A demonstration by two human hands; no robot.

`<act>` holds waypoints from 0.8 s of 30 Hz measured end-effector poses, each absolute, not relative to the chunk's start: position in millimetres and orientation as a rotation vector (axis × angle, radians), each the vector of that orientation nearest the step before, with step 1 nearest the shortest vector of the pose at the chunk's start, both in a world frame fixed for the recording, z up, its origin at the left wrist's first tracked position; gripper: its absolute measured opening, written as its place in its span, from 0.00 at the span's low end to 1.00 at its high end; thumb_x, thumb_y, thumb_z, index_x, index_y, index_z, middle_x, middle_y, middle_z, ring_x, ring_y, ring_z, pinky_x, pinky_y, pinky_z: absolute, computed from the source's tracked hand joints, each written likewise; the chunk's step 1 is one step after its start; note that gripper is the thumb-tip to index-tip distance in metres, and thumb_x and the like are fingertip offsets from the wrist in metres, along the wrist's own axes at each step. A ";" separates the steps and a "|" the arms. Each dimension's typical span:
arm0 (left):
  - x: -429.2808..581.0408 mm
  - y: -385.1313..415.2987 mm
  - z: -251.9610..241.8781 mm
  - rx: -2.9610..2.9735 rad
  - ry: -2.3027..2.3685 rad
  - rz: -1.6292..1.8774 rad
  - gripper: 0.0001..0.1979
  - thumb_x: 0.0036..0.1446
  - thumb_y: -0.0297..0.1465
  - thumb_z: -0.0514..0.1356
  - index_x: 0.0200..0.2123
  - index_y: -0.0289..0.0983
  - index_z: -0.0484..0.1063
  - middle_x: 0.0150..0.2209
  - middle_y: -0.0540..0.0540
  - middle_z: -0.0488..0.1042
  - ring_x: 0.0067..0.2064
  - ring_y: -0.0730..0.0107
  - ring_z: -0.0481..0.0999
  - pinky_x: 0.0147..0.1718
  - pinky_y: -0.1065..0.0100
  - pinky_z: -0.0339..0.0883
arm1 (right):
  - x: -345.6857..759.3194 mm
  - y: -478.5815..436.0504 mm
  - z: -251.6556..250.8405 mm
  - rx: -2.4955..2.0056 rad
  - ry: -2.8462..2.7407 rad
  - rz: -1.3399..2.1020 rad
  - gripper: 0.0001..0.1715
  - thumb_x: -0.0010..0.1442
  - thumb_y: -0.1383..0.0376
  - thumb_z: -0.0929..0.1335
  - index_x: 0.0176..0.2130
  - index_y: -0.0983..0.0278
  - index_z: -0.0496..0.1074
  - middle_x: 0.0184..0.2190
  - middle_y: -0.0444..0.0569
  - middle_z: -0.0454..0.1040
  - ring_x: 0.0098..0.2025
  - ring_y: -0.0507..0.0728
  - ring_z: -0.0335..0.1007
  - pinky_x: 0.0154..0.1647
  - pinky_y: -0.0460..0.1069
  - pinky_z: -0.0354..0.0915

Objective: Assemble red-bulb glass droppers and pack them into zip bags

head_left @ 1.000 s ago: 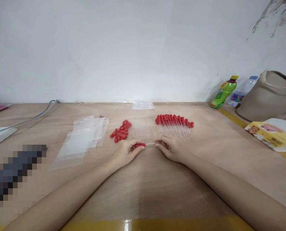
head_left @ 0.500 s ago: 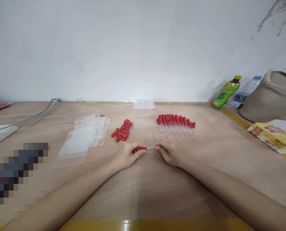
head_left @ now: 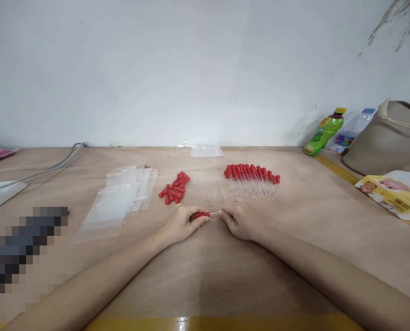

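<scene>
My left hand is closed on a red rubber bulb at the middle of the wooden table. My right hand pinches a clear glass tube whose end meets the bulb. Just beyond my hands lie a heap of loose red bulbs, a row of bare clear tubes and a row of finished droppers with red bulbs.
Clear zip bags are stacked to the left, one more bag lies by the wall. A grey cable runs at far left. At right stand a green bottle, a water bottle, a beige bag and a yellow packet.
Both hands have drawn slightly toward me and closer together. The gap of visible tube between them has shortened as the tube goes into the bulb.
</scene>
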State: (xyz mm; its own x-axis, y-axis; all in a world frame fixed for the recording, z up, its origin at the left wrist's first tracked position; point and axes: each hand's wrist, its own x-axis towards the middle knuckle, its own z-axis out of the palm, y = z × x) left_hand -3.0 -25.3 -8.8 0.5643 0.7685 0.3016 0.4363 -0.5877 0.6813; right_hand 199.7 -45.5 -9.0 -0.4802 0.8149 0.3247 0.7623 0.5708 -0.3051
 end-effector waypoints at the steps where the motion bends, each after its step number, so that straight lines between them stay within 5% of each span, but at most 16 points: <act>1: -3.6 -23.9 -8.5 2.271 0.961 0.804 0.10 0.54 0.33 0.56 0.36 0.34 0.73 0.27 0.48 0.76 0.25 0.74 0.72 0.25 0.74 0.66 | 198.7 -45.9 -5.8 -1.299 -2.386 0.175 0.19 0.62 0.66 0.56 0.24 0.66 0.65 0.21 0.43 0.68 0.23 0.48 0.56 0.35 0.47 0.50; 9: -5.1 -12.0 -9.1 2.285 1.002 0.875 0.15 0.53 0.36 0.58 0.42 0.35 0.70 0.32 0.46 0.74 0.28 0.74 0.71 0.27 0.73 0.66 | 209.1 -48.1 33.3 -1.382 -2.533 0.244 0.13 0.59 0.66 0.59 0.28 0.65 0.70 0.28 0.48 0.73 0.29 0.51 0.64 0.31 0.45 0.53; 15: -2.8 -10.6 -8.0 2.236 1.033 0.855 0.14 0.52 0.34 0.58 0.41 0.34 0.69 0.29 0.48 0.69 0.26 0.76 0.69 0.26 0.73 0.66 | 231.7 -22.3 45.4 -1.672 -2.073 0.454 0.13 0.54 0.64 0.61 0.24 0.64 0.71 0.21 0.45 0.72 0.23 0.50 0.65 0.25 0.44 0.54; 19: -2.0 -12.6 -2.5 2.274 1.036 0.806 0.10 0.52 0.34 0.58 0.35 0.34 0.72 0.28 0.48 0.70 0.27 0.75 0.69 0.25 0.74 0.65 | 221.7 4.2 38.8 -1.919 -1.883 0.214 0.17 0.54 0.61 0.61 0.21 0.65 0.71 0.20 0.48 0.72 0.25 0.53 0.67 0.25 0.45 0.55; 24: -2.4 -13.5 -2.4 2.262 1.021 0.815 0.11 0.52 0.35 0.58 0.35 0.34 0.72 0.29 0.47 0.71 0.28 0.74 0.70 0.26 0.73 0.66 | 196.6 21.9 21.5 -2.103 -1.893 -0.073 0.18 0.55 0.61 0.58 0.30 0.67 0.73 0.29 0.55 0.75 0.33 0.58 0.70 0.30 0.48 0.57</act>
